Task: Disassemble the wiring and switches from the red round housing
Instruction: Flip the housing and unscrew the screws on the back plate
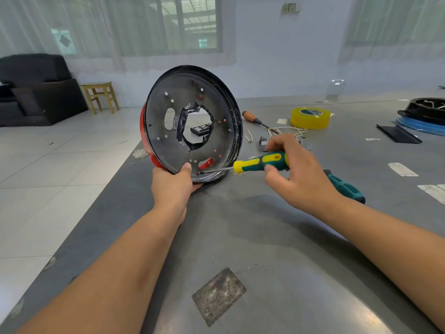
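Observation:
The red round housing (pixel 192 102) stands on its edge on the grey table, its dark inner face with a torn central hole turned toward me. My left hand (pixel 174 183) grips its lower rim, thumb inside. My right hand (pixel 293 172) holds a green and yellow screwdriver (pixel 261 162), whose tip touches a screw at the bottom inside of the housing. Loose white wires (pixel 289 131) and a small grey switch part (pixel 263 143) lie on the table behind my right hand.
An orange-handled screwdriver (pixel 251 116), a yellow tape roll (pixel 310 117) and a second green tool handle (pixel 344 186) lie on the table (pixel 265 237). A black part on a blue ring (pixel 423 116) sits at the far right. The table's left edge borders tiled floor.

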Available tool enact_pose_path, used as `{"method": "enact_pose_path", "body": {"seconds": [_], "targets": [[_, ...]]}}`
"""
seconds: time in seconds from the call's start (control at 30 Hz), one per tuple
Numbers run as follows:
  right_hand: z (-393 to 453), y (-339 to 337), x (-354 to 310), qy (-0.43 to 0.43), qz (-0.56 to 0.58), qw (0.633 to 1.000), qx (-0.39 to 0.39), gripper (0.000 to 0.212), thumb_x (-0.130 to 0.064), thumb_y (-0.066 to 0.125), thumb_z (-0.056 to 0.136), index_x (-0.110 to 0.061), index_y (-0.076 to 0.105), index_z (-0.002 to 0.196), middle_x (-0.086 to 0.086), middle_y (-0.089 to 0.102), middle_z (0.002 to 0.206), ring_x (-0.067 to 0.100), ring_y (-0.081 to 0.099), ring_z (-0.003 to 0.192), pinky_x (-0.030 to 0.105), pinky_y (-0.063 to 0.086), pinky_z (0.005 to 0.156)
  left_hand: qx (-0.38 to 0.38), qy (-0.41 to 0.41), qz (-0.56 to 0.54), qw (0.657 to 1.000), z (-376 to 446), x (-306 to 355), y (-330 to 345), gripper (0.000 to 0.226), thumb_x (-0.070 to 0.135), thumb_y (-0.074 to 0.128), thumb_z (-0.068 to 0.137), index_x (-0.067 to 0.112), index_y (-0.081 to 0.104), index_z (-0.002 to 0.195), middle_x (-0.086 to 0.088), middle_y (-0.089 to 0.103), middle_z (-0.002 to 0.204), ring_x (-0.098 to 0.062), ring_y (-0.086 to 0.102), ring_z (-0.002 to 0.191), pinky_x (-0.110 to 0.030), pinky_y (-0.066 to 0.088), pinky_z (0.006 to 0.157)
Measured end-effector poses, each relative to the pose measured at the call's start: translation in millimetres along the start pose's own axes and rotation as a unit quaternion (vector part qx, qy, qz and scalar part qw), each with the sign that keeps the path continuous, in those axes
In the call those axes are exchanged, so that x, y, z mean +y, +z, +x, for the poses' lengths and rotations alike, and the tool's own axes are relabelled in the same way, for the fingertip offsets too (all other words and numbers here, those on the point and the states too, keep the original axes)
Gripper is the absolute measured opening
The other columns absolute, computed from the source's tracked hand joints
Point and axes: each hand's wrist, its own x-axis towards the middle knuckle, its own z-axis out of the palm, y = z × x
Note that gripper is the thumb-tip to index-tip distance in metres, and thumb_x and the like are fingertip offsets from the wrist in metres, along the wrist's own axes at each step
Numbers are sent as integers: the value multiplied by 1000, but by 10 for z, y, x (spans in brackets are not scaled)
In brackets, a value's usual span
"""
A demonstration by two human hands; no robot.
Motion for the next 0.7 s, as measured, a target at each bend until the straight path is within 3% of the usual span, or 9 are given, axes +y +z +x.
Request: {"method": "enact_pose_path", "body": {"seconds": [0.1,0.2,0.27,0.37,0.43,0.53,0.6,0.7], "targets": [[-45,12,-37,-2,16,1000,-6,31,-47,54,93,-35,40,119,-17,57,99,9,56,80,27,49,68,3,3,12,1000,2,-1,-2,34,9,70,99,12,56,129,-8,69,126,-33,73,107,-52,65,85],[-14,15,-67,36,-40,998,18,37,-63,30,100,-34,46,117,-5,62,70,13,59,61,41,51,57,4,3,13,1000,4,-1,1,35,9,71,98,11,56,130,-9,69,127,-33,73,108,-53,65,86],[-18,8,-88,13,-13,1000,10,24,-49,43,97,-33,47,114,-8,61,76,15,58,66,37,49,57,1,0,3,1000,5,-1,6,34,7,70,99,10,56,129,-9,69,127,-33,74,104,-52,66,81],[-75,-2,-108,-45,23,999,-18,35,-32,59,83,-33,40,113,-16,52,99,13,54,86,25,45,71,-1,0,5,1000,11,-5,7,33,7,69,99,10,56,129,-10,69,127,-32,74,103,-51,66,80],[-74,15,-132,-19,20,1000,-3,30,-44,53,91,-34,39,115,-10,59,96,12,56,79,35,50,70,-2,-2,1,1000,13,-4,5,34,6,69,99,10,56,130,-10,68,129,-31,74,104,-52,66,80],[-23,36,-112,29,-12,999,13,32,-63,36,99,-36,40,117,1,64,72,16,60,61,46,52,60,-1,-4,-1,1000,15,0,4,35,5,68,100,9,56,132,-10,68,129,-32,73,105,-52,66,80],[-36,43,-95,17,20,1000,-4,25,-48,50,99,-37,38,118,-8,60,83,16,59,71,37,53,64,-1,-4,-1,1000,13,7,5,36,5,68,100,9,56,133,-10,68,129,-32,74,105,-52,66,81],[-76,27,-84,-21,24,999,-19,38,-30,64,92,-34,36,118,-17,51,104,13,56,88,24,49,74,1,-3,-3,1000,11,8,5,35,5,68,100,10,56,133,-9,69,129,-32,74,106,-52,66,82]]}}
